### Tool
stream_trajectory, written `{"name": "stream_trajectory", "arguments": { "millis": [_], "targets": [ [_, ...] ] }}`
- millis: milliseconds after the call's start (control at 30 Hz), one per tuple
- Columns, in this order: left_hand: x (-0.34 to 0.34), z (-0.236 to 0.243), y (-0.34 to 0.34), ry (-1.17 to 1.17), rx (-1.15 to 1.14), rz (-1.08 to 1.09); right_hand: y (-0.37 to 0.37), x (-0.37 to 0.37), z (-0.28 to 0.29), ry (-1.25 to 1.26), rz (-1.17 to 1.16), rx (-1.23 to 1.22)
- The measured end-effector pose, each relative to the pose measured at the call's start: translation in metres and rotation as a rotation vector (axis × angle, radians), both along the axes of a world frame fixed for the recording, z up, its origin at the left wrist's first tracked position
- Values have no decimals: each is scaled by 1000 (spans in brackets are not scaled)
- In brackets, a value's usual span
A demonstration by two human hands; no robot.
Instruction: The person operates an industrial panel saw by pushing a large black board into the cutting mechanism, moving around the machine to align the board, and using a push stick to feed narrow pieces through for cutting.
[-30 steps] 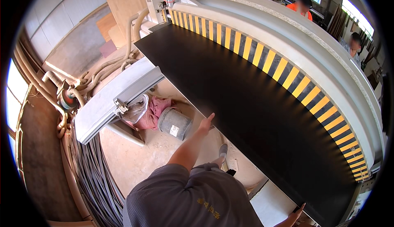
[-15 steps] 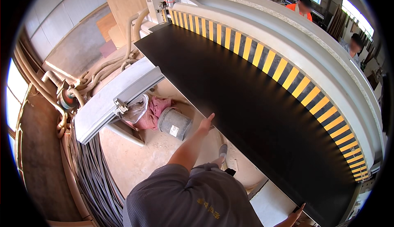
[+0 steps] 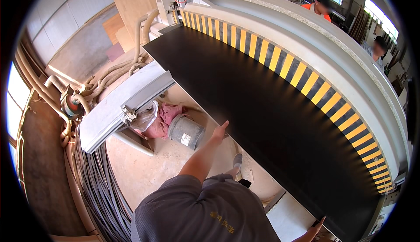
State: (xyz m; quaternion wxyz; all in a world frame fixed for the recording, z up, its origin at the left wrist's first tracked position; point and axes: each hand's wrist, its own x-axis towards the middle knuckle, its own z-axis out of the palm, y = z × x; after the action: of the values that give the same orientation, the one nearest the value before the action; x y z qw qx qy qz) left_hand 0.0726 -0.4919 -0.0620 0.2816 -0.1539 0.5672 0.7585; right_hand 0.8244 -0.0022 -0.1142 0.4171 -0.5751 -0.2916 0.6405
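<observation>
Biggest thing in front of us is the machine [image 3: 350, 67], a long pale housing with a yellow-and-black striped guard [image 3: 306, 77] running its whole length, the stripes marking the edge to keep clear of. Lying flat in front of that guard is the black panel [image 3: 262, 110], wide and dark, stretching from the far end right down to our lower right. It sits level on the machine bed, its near edge overhanging the floor [image 3: 148, 172], which is where we can get hold of it.

We stand at that near edge, arms spread wide, because a board this long needs holding at two well-separated spots. Our left hand [image 3: 220, 130] reaches out to the panel's edge, thumb up, fingers seemingly tucked under the rim, so it looks like a grip on the edge, though the fingers are hidden. Our right hand [image 3: 314, 229] is far down by the lower corner, fingers spread flat against the edge; whether it grips or merely steadies, we cannot tell.

Off to the left, a grey beam [image 3: 127, 106] juts from the machine, with hoses [image 3: 118, 69] curling behind it. Below the panel, a grey bucket [image 3: 186, 131] lies tipped on the floor beside a pink rag [image 3: 164, 119] and a clear bag [image 3: 144, 118]. Two other people stand beyond the machine, top right.
</observation>
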Motion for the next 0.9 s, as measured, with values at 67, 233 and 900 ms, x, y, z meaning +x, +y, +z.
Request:
{"name": "stream_trajectory", "arguments": {
  "millis": [67, 233, 900],
  "targets": [
    [1, 2, 0, 2, -2, -3, -1, -2, -1, 14, 4, -7],
    [1, 1, -1, 1, 8, -3, -2, -2, 4, 39, 17, -14],
    [1, 0, -1, 0, -10, 19, -6, -4, 2, 30, 6, -2]
  ]
}}
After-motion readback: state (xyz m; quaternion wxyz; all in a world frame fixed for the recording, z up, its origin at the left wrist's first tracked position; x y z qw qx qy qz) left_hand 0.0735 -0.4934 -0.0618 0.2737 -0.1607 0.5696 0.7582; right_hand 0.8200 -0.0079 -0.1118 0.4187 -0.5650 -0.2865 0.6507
